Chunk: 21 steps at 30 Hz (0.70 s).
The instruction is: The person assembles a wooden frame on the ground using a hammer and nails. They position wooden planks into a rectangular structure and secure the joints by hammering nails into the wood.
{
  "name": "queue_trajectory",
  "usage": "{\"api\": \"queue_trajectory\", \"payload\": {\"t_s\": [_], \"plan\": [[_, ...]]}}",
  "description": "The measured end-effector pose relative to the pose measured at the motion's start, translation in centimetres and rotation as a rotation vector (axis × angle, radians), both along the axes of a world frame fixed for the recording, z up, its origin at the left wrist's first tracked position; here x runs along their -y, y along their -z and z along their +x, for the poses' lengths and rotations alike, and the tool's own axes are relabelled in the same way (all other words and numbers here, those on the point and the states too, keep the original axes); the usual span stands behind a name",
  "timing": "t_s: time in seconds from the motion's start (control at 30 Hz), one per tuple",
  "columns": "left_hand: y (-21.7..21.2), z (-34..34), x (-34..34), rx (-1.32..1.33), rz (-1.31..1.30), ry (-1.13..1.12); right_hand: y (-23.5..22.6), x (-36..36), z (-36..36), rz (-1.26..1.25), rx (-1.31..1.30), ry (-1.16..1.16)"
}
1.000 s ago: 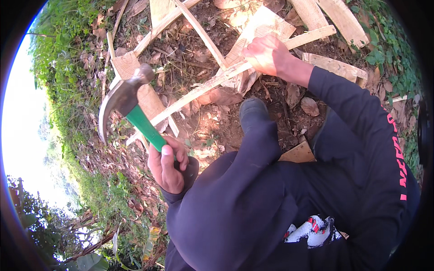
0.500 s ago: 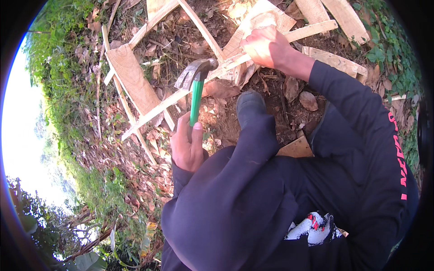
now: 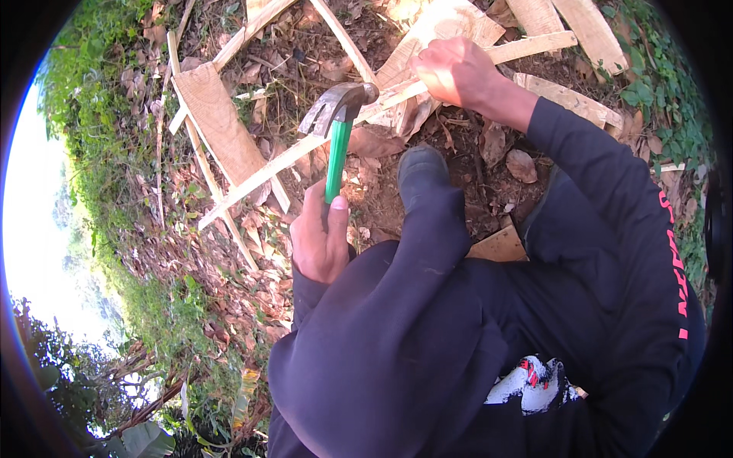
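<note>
My left hand (image 3: 321, 238) is closed around the lower handle of a claw hammer (image 3: 338, 145) with a green grip and a worn metal head. The hammer stands nearly upright in view, its head overlapping a long pale wooden strip (image 3: 267, 172). That strip runs slantwise from lower left to upper right. Farther along it, my right hand (image 3: 458, 72) is closed over the strip, knuckles up; the fingertips are hidden. Beneath and beyond this hand lies a wide wooden board (image 3: 450, 27). Another short board (image 3: 221, 126) sits under the strip's left part.
Thinner sticks (image 3: 343, 42) cross the strip, forming a rough frame on leaf-strewn soil. More cut boards (image 3: 592, 34) lie at the upper right, with another plank (image 3: 569, 99) below them. My boot (image 3: 422, 172) is close to the strip. Green plants (image 3: 99, 99) grow along the left.
The view has shifted slightly. The hammer has tipped a little to the right, its head somewhat higher. My right hand stays at the same place on the strip.
</note>
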<state>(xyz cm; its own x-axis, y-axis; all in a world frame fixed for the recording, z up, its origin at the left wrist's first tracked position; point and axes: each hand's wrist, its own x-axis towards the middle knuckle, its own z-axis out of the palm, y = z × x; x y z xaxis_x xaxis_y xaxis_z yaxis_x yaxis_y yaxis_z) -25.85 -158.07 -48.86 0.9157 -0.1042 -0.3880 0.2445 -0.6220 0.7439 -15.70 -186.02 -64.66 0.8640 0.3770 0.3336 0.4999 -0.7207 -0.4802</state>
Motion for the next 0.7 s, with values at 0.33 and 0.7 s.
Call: {"api": "queue_trajectory", "payload": {"t_s": [0.33,0.7], "plan": [[0.2,0.1,-0.2,-0.045,-0.002,-0.018,-0.2,-0.1,0.1,-0.118,-0.005,-0.018],[-0.9,-0.1,0.4,0.082,0.043,-0.018,0.5,0.2,0.3,-0.151,0.064,-0.029]]}}
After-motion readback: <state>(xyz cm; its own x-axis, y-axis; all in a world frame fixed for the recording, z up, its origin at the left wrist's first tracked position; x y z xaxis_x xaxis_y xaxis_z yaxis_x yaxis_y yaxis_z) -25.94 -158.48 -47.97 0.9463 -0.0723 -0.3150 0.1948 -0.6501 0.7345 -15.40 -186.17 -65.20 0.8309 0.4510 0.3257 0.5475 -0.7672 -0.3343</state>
